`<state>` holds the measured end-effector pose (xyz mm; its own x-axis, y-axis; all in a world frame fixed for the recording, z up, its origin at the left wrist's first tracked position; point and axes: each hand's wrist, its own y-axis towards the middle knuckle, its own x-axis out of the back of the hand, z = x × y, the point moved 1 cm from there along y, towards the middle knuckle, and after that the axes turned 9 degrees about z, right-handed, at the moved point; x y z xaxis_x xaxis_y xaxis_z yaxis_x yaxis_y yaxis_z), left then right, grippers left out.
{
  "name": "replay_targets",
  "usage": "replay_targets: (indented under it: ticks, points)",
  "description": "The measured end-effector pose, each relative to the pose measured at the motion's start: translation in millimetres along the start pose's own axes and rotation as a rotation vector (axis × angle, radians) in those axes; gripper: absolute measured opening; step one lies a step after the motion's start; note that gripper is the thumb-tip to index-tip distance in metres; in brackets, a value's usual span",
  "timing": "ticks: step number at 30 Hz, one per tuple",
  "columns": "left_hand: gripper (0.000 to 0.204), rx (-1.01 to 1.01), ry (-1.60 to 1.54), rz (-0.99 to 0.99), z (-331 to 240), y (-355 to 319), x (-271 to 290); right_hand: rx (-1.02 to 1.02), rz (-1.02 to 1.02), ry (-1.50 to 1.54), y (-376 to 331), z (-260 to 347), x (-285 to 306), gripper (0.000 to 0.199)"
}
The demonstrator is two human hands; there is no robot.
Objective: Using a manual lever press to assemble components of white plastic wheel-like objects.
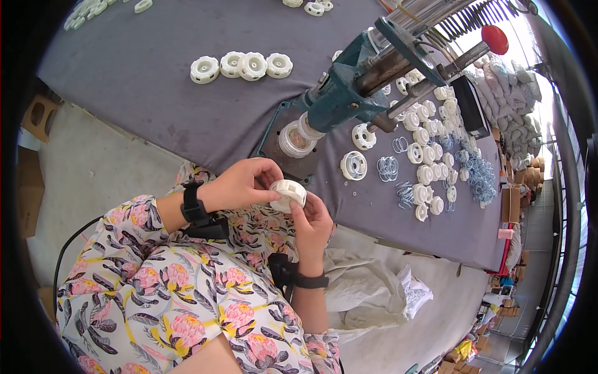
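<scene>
Between my two hands, just off the table's near edge, is a round white plastic part (pixel 288 196) with a cap-like shape. My left hand (pixel 246 182) pinches its left side between thumb and fingers. From the right, my right hand (pixel 311 219) grips it, thumb on the near face and fingers behind. Beyond them stands a green hand press (pixel 349 93) with a red-knobbed lever (pixel 495 40). White round pieces (pixel 295 139) sit at the foot of the press, under its ram. Nearest to my right hand on the table is a white ring with a metal spring in it (pixel 354 166).
On the grey-covered table (pixel 156 81), several white wheel-like parts (pixel 252 66) stand in a row. To the right lie many white parts (pixel 430 153), loose coil springs (pixel 387 168) and a tangled spring heap (pixel 477 174). A pale sack (pixel 361 287) lies below the near edge.
</scene>
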<state>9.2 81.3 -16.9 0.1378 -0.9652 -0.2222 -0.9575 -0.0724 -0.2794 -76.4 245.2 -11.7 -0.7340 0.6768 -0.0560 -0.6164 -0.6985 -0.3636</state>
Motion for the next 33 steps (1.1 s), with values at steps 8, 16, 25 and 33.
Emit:
replay_targets:
  ticks: [8, 16, 25, 33]
  points:
    - [0.021, -0.01, -0.017, 0.021, -0.4, 1.3, -0.2, 0.061, -0.053, -0.301, -0.8, 7.8, 0.0, 0.024]
    - [0.021, -0.021, 0.181, -0.025, 0.1, 6.7, -1.6, 0.044, -0.144, -0.387, 3.0, -7.6, 1.8, 0.023]
    - [0.025, -0.044, 0.017, -0.039, -6.6, 7.9, -10.5, 0.075, -0.122, -0.078, 4.2, -5.1, 8.1, 0.027]
    - [0.024, -0.135, 0.216, -0.047, -16.0, 7.6, -13.8, -0.056, 0.062, 0.233, 4.1, 6.5, 12.8, 0.035]
